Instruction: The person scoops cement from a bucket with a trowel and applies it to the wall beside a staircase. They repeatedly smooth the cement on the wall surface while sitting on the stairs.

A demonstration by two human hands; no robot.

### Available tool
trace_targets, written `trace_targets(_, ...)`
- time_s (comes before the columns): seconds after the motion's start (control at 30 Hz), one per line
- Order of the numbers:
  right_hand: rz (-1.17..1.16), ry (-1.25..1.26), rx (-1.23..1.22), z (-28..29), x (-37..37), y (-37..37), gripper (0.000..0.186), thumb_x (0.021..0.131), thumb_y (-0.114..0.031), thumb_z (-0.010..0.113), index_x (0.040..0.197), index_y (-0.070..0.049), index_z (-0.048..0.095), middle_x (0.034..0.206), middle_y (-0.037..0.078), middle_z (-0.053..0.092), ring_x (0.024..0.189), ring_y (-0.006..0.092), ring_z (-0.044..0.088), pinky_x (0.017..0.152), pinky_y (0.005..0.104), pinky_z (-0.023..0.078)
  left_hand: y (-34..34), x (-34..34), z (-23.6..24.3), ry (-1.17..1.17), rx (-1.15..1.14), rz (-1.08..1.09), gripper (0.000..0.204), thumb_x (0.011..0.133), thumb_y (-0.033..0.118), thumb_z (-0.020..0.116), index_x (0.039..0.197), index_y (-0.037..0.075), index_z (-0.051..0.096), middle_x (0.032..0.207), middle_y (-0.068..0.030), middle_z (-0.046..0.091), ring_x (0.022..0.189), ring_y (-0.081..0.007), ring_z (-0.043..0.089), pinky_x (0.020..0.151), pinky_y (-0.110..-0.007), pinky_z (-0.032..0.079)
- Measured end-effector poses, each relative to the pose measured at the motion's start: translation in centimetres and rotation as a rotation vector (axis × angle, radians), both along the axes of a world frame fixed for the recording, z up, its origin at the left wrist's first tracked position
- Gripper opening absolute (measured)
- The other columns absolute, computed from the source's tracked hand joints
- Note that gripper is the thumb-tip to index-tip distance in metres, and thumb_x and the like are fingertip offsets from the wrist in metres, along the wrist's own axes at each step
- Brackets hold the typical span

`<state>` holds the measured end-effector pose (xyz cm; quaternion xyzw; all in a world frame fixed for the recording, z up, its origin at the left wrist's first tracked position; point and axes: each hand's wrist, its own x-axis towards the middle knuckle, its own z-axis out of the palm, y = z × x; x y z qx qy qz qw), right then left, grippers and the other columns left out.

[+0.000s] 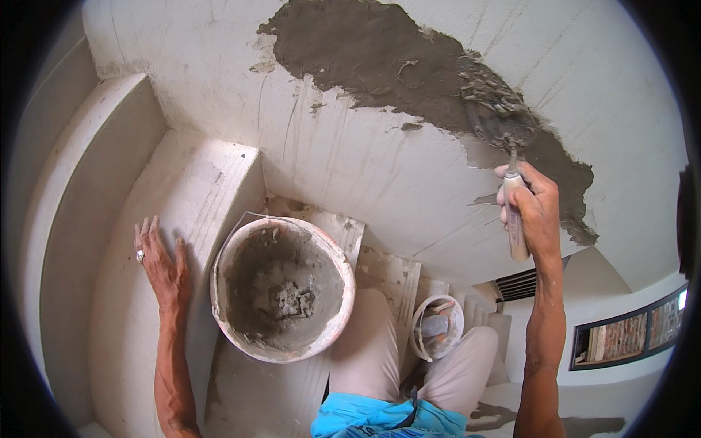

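My right hand (535, 206) is wrapped round the pale handle of a trowel (515, 230). Its blade, coated in grey mortar, lies against the wall over a broad dark patch of wet mortar (387, 62). My left hand (162, 266) rests on a pale stair step (191, 168), fingers stretched out, a ring on one finger, nothing held. Between my arms stands a white bucket (219, 310) with a wire handle; wet mortar (292, 298) coats its inside, with a lump in the middle.
A smaller white bucket (458, 328) holding several tools stands lower on the stairs, by my knees (467, 358). More pale steps (80, 175) rise at the left. The white wall (350, 168) runs across the far side. A dark-framed window (628, 336) shows at the lower right.
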<state>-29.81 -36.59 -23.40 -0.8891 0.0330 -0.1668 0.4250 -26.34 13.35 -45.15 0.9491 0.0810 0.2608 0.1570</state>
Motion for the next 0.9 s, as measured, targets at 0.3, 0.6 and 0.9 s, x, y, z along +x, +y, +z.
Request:
trace_targets(0.3, 0.024, 0.036, -0.203, 0.3, 0.6, -0.4, 0.027, 0.077, -0.008, 0.056, 0.097, 0.006, 0.067, 0.066, 0.006, 0.058, 0.051, 0.0099, 0.053, 0.048, 0.0284, 0.043, 0.4, 0.1, -0.4, 0.000, 0.025, -0.006, 0.057, 0.095, 0.022, 0.058, 0.147, 0.003, 0.043, 0.153, -0.0204, 0.040, 0.149, -0.0371, 0.025, 0.122, -0.049, 0.020)
trace_targets(0.6, -0.116, -0.006, -0.084, 1.0, -2.2, 0.4, 0.027, 0.078, -0.009, 0.055, 0.097, 0.005, 0.067, 0.065, 0.004, 0.057, 0.052, 0.0087, 0.052, 0.048, 0.0269, 0.041, 0.3, 0.2, -0.5, -0.013, 0.025, -0.012, 0.057, 0.095, 0.022, 0.060, 0.146, 0.004, 0.044, 0.153, -0.0208, 0.040, 0.148, -0.0373, 0.026, 0.122, -0.049, 0.020)
trace_targets(0.9, 0.092, 0.032, -0.109, 0.3, 2.4, 1.5, 0.027, 0.079, -0.009, 0.053, 0.097, 0.005, 0.067, 0.068, 0.007, 0.061, 0.051, 0.0098, 0.054, 0.047, 0.0274, 0.044, 0.5, 0.2, -0.9, -0.011, 0.020, -0.014, 0.057, 0.095, 0.022, 0.059, 0.147, 0.004, 0.044, 0.153, -0.0206, 0.040, 0.149, -0.0370, 0.026, 0.122, -0.049, 0.021)
